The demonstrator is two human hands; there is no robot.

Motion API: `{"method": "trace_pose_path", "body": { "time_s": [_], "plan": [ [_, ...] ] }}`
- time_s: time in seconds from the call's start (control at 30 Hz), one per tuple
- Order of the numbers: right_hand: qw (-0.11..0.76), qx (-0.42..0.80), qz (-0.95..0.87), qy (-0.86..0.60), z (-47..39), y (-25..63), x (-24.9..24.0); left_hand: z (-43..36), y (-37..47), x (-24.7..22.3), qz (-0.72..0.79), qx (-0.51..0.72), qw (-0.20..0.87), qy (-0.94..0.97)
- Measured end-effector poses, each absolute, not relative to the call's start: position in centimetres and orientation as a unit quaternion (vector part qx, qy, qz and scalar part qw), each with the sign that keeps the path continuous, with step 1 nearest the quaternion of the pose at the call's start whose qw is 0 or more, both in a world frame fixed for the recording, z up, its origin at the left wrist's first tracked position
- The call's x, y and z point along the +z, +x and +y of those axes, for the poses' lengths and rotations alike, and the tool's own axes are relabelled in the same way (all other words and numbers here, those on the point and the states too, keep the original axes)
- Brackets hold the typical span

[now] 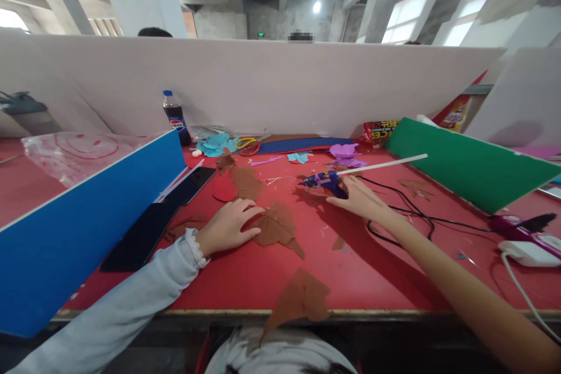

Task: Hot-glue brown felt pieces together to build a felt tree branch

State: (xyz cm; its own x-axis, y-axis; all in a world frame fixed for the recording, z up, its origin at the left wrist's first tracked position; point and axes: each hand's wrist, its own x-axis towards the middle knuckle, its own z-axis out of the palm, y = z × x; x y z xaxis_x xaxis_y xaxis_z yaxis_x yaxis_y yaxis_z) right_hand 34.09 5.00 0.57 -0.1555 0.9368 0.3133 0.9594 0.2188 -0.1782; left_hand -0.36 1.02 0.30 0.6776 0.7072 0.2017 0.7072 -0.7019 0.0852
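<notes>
While the left hand [232,225] lies with loosely bent, parted fingers at the left edge of a brown leaf [277,225], the right hand [357,196] is at the handle of a glue gun [322,180]; its fingers are partly hidden, so whether they are closed on it cannot be told. The gun is right of the leaf, at the middle of the red bench [372,286]. Assessment: the gun is probably light and rigid, best taken by its handle, away from the nozzle, which may be hot; the black cord [460,224] could drag. The leaf appears thin, soft and easily creased, best held by an edge. The gun's long axis runs crosswise, nozzle left, white glue stick [390,163] projecting right. The leaf's narrow point faces near right.
</notes>
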Motion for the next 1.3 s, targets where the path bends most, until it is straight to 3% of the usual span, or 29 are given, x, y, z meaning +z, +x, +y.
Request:
{"method": "trace_pose_path", "body": {
  "time_s": [0.47,0.67,0.83,1.3],
  "plan": [
    [0.252,0.361,-0.779,-0.447,9.9,34.0,-0.8,1.0,-0.3,0.3,0.389,0.117,0.004,0.914],
    [0.285,0.317,-0.759,-0.492,7.3,33.8,2.2,1.2,-0.4,0.1,0.401,0.114,0.000,0.909],
    [0.239,0.310,-0.781,-0.487,4.9,32.7,4.6,1.2,-0.5,-0.2,0.415,0.123,-0.023,0.901],
    [0.157,0.365,-0.812,-0.428,5.6,28.4,0.7,0.7,-0.2,-0.3,0.436,0.133,-0.005,0.890]
  ]
}}
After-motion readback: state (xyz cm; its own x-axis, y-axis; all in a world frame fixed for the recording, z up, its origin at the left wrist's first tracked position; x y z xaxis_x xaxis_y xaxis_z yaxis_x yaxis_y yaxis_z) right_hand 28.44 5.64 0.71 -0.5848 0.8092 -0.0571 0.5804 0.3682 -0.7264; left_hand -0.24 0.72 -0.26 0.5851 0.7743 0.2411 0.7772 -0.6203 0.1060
